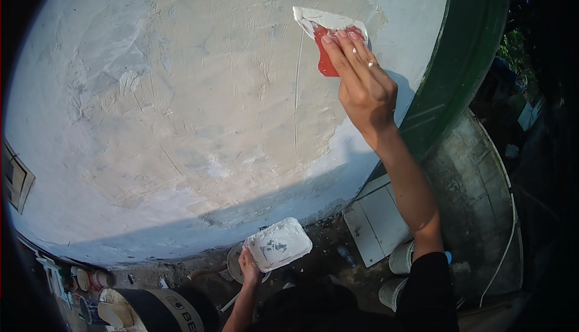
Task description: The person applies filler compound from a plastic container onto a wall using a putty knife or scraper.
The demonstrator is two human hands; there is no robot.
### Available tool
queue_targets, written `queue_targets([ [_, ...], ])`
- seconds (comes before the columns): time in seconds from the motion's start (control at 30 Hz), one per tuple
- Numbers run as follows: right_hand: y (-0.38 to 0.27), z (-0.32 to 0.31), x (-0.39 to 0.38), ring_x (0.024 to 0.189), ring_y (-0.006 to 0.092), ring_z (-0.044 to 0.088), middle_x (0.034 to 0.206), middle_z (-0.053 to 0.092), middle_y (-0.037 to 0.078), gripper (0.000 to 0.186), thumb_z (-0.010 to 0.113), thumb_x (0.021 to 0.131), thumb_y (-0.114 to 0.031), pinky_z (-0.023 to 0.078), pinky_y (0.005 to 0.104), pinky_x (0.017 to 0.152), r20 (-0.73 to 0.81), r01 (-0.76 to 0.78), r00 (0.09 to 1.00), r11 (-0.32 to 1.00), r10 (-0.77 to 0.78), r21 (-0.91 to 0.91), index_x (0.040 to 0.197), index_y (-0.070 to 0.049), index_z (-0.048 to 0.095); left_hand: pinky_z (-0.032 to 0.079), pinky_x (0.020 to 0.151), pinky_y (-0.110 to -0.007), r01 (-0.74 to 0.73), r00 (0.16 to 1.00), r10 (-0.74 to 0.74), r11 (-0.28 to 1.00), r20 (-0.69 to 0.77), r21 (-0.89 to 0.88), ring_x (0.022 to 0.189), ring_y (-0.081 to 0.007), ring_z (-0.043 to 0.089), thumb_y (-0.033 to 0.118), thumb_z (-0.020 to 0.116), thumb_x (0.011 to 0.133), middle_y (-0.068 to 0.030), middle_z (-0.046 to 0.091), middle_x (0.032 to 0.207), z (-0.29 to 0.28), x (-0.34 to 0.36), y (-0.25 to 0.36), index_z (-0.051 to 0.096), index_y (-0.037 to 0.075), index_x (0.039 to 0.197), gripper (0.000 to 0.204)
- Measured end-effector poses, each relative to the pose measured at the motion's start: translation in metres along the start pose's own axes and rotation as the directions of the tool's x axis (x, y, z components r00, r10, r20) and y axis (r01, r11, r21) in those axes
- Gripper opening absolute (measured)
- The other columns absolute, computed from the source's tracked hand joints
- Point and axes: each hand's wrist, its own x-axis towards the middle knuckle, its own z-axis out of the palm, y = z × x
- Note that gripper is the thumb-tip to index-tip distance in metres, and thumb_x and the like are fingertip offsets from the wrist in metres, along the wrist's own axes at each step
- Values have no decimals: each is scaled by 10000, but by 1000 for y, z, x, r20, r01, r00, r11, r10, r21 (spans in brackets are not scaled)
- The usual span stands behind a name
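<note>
My right hand (367, 91) reaches up with its fingers pressed along a red putty spreader (327, 60). White putty (319, 17) coats the spreader's upper edge, which lies against or very close to the wall (223, 91). Specks of putty stick to the fingers of that hand. Lower down, my left hand (248, 267) grips the left rim of a white rectangular tray (297, 259). Putty smears cover the inside of the tray, with a darker patch at its middle. Cream-coloured filler with scratches and ridges covers much of the wall.
A green panel (440, 91) borders the wall on the right. Below it, a pale slab (380, 223) stands near buckets (399, 259). A dark barrel with a light band (172, 308) and a red-and-white container (99, 280) are at lower left. A pale hose or cable (512, 223) curves at right.
</note>
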Motion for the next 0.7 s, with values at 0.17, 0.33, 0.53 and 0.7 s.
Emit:
queue_targets([
  [0.17, -31, 40, -50, 1197, 378, 548, 1302, 556, 209, 492, 583, 855, -79, 478, 456, 980, 264, 107, 959, 994, -106, 11, 1337, -13, 506, 452, 747, -262, -14, 999, 11, 996, -35, -83, 813, -110, 554, 394, 357, 1038, -27, 616, 920, 16, -8, 11, 600, 11, 1027, 454],
  [0.33, -101, 35, -228, 1277, 381, 462, 1383, 469, 219, 459, 538, 891, -105, 397, 472, 1064, 456, 83, 876, 980, -160, 183, 1340, -17, 500, 490, 792, -285, -33, 997, 19, 979, -72, -199, 867, -136, 604, 378, 364, 1038, -52, 637, 988, 13, -19, 15, 589, 18, 1064, 425],
  [0.53, -135, 15, -347, 1247, 390, 482, 1354, 497, 193, 463, 552, 872, -112, 404, 467, 1057, 628, -94, 766, 942, -137, 322, 1325, -25, 512, 526, 840, -341, -42, 997, 32, 988, -71, -152, 916, -181, 639, 379, 365, 1032, -62, 643, 1018, -5, -24, 12, 580, 43, 1080, 402],
  [0.7, -90, -18, -246, 1087, 348, 624, 1193, 632, 179, 438, 569, 796, 18, 534, 417, 903, 514, -224, 858, 900, -1, 375, 1232, -16, 602, 510, 804, -304, -74, 985, 47, 984, -167, -159, 874, -153, 622, 378, 370, 1033, -54, 640, 984, 0, -22, 16, 584, 32, 1074, 410],
])
